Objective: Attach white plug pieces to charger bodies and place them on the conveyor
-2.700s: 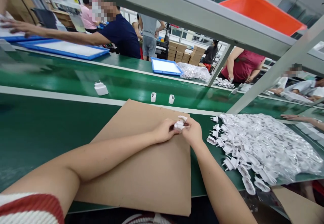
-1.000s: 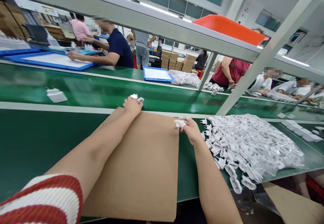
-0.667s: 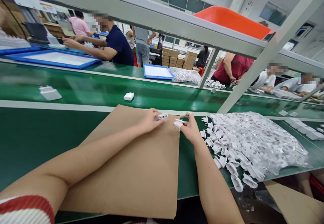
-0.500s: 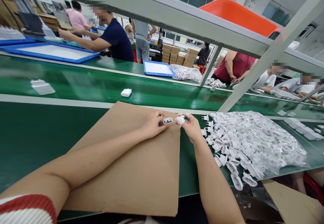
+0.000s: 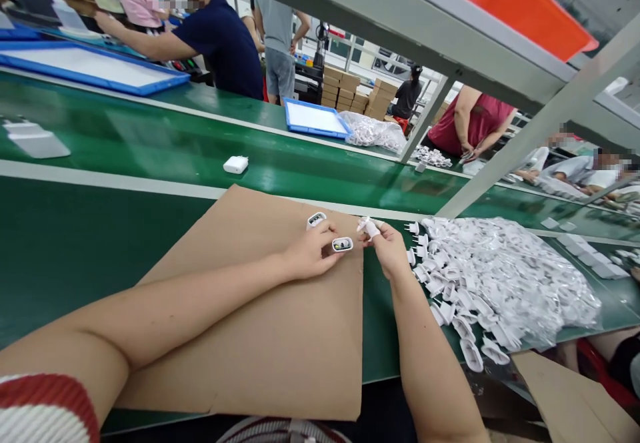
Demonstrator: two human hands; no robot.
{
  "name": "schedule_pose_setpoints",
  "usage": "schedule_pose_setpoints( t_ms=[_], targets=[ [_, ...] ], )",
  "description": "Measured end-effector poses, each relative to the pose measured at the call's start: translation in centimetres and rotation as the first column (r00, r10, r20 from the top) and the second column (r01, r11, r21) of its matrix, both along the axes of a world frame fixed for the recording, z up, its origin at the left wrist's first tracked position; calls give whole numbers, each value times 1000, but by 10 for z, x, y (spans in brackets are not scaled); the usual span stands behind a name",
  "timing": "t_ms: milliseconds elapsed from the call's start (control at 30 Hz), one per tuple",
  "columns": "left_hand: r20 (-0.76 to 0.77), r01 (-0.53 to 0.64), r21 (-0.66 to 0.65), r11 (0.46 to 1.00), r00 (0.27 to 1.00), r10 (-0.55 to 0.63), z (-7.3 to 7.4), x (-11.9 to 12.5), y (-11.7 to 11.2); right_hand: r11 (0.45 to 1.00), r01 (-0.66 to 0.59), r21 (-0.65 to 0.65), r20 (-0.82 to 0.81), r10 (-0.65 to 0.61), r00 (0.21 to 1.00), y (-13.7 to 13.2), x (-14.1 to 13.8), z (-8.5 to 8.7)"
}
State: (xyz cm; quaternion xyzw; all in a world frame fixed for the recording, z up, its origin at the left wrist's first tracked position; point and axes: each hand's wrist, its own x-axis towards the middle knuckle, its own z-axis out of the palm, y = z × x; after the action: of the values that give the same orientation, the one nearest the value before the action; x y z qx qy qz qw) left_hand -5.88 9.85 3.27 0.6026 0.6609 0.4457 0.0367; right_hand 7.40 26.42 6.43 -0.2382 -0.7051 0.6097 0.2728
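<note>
My left hand (image 5: 315,251) is closed around a white charger housing (image 5: 343,245), whose open end faces me and shows parts inside. A second open charger housing (image 5: 316,220) stands on the cardboard sheet (image 5: 280,336), just beyond my left fingers. To the right, my right hand (image 5: 387,243) pinches a small white plug cap (image 5: 364,224), held a little apart from the housing. White coverings show on my right fingertips, so the cap's outline is hard to make out. Close to my right wrist lie loose white plug caps (image 5: 470,354) beside a clear bag (image 5: 530,283) full of them.
A grey metal shelf frame (image 5: 350,23) crosses above, with an orange bin (image 5: 515,6) on it. Behind the cardboard runs a green belt (image 5: 165,143) carrying a white charger (image 5: 236,165) and another at left. Co-workers sit opposite, near blue-rimmed trays (image 5: 317,119).
The view has tilted down and shifted slightly. Both hands now appear farther right, and the second housing beyond my left fingers has come into sight. My left hand still holds its housing.
</note>
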Motion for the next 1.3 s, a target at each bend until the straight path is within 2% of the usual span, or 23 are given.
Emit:
schedule_pose_setpoints(
  t_ms=[167,233,267,333,400,433,500,600,800,1000,1300],
  targets=[
    [237,80,-111,991,970,-52,-8,-11,6,988,69,138,-49,-63,997,-13,2,9],
    [306,90,-113,990,951,-51,-10,-15,7,954,25,298,-23,-19,1000,-20,3,10],
    [316,92,-105,990,947,-54,-11,-16,7,909,-14,416,15,8,1000,-22,4,10],
    [317,106,-88,991,946,-73,-11,-16,7,756,-92,648,108,29,994,-23,5,7],
    [316,130,-85,988,944,-97,-10,-16,8,607,-147,781,169,20,985,-23,6,5],
    [317,143,-86,986,942,-108,-10,-16,8,561,-163,811,188,15,982,-22,6,3],
    [316,154,-92,984,942,-117,-8,-16,8,514,-190,836,220,4,976,-22,5,2],
    [324,140,-104,985,941,-99,-7,-16,8,482,-202,853,247,-31,968,-24,4,2],
    [322,132,-104,986,942,-92,-8,-17,8,477,-192,858,253,-66,965,-27,6,5],
    [292,121,-96,988,952,-88,-10,-18,9,452,-279,847,347,-72,935,-24,3,8],
    [243,97,-95,991,967,-72,-9,-12,6,380,-387,840,486,-214,847,-33,1,26]
  ],
)
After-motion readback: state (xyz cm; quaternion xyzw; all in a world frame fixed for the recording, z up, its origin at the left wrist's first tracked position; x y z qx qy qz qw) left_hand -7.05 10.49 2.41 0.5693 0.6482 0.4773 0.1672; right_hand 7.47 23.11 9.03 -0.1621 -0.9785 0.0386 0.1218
